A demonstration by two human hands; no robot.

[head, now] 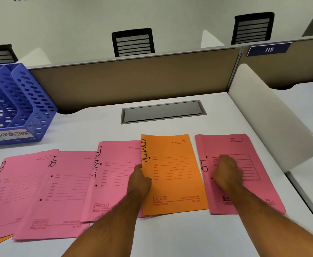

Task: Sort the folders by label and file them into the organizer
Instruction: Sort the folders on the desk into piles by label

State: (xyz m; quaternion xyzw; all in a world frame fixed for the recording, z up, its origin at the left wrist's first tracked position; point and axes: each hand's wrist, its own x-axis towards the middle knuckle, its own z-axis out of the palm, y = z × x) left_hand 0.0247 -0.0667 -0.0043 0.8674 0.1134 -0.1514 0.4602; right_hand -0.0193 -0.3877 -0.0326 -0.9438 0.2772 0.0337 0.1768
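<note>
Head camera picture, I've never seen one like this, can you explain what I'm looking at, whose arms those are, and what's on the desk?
There is only one picture, taken by a wide-angle camera worn on a person's head, looking forward and down. No machine is involved: the two bare arms coming in from the bottom are that person's own.

On the white desk paper folders lie spread in a row, each with a handwritten label. The left hand pinches the left edge of the orange ADMIN folder, which overlaps a pink FINANCE folder. The right hand rests flat on the pink HR folder at the right. Further left lie another pink HR folder and more folders, partly cut off by the frame.

At the back left stands a blue organizer whose slots are tagged HR, ADMIN and FINANCE.
</note>
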